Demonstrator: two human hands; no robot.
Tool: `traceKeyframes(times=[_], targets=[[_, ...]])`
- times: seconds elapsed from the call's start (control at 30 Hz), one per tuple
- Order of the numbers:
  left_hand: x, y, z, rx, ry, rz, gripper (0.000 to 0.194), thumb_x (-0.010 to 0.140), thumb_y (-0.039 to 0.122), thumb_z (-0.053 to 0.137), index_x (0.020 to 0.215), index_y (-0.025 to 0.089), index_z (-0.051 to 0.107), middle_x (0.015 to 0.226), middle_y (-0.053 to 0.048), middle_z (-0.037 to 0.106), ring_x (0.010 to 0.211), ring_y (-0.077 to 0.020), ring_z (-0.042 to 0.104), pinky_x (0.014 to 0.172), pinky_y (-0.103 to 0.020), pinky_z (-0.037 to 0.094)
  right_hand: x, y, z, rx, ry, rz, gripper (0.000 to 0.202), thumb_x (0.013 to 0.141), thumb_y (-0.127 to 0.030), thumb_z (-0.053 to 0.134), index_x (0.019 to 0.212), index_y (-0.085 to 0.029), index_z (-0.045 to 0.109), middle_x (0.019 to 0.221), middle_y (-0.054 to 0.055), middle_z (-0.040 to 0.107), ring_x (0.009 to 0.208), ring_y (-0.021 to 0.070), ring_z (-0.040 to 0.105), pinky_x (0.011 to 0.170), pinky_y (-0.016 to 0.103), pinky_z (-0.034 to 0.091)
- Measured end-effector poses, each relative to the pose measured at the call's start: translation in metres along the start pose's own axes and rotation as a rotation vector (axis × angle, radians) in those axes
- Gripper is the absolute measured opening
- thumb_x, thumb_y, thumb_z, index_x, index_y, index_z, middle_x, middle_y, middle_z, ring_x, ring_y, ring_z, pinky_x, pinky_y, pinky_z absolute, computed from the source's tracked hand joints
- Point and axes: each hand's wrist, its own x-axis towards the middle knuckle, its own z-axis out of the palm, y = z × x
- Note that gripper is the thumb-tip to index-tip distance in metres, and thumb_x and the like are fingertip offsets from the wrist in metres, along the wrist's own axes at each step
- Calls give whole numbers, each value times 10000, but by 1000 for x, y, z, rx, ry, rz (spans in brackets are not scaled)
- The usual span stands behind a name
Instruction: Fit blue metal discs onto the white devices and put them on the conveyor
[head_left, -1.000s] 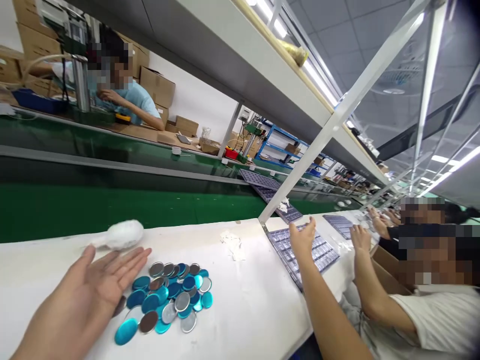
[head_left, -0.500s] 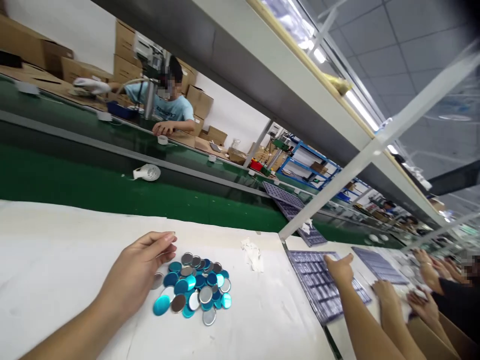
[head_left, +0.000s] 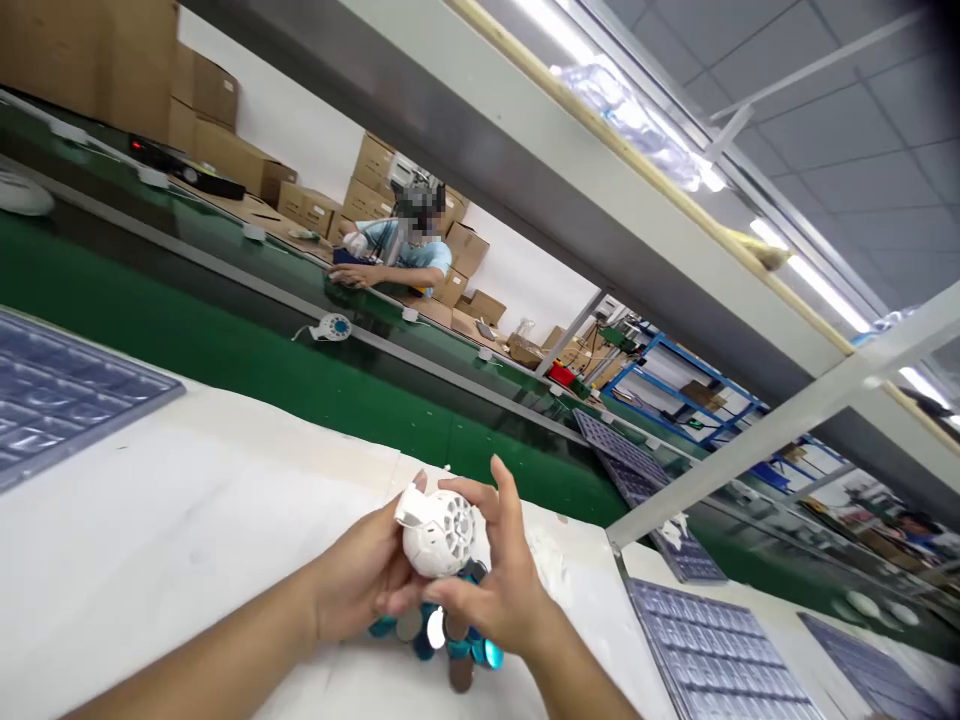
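Observation:
A white round plastic housing (head_left: 431,540) with a spoked, vented face is between my two hands, above the table. My left hand (head_left: 367,570) is closed around its left side and underside. My right hand (head_left: 502,570) curves about the right side, index finger at the top edge and thumb at the bottom, its other fingers raised. Directly below lies a pile of round metal discs (head_left: 457,650), some blue and some silver or brownish. The hands partly cover this pile.
A green conveyor belt (head_left: 247,370) runs beyond the white table (head_left: 187,510). On it lies a white piece with a blue centre (head_left: 330,327). Compartmented trays lie left (head_left: 67,390) and right (head_left: 720,650). A slanted post (head_left: 720,460) stands at right; a co-worker (head_left: 412,250) sits opposite.
The view has shifted, bringing a tray in at left. My left hand, empty-looking earlier, now has the white housing. My right hand has come from the right-hand tray to the housing.

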Motion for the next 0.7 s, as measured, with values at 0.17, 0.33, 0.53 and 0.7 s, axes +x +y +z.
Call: traceKeyframes(times=[0.17,0.33,0.53,0.7], targets=[[-4,27,-11,-155,111,317,482,966,536,398,878,132,647,643,-67,657,355,-63,402,349,-161,253,38,27,11,-263,-28,179,560,1019,-417,343,1503,-178,193,1208,145,576,1066,248,583,893,406,486],[-5,42,-22,-203,250,556,354,976,453,446,1041,155,626,681,-17,596,480,-107,496,371,-174,347,51,41,31,-528,-295,274,176,813,-248,662,971,-171,678,865,79,640,857,265,578,786,385,448],[-4,37,-22,-176,311,635,318,966,408,532,1208,222,624,1007,-37,648,733,-120,601,594,-201,534,61,41,51,-610,-388,264,101,778,-121,603,856,-163,652,878,102,671,897,282,595,807,381,434],[1,31,-23,-121,311,605,309,960,270,524,1258,235,598,1112,-66,655,856,-182,650,700,-289,568,54,49,38,-521,-239,303,158,785,-62,526,808,-169,640,847,88,690,841,246,631,790,348,458]])
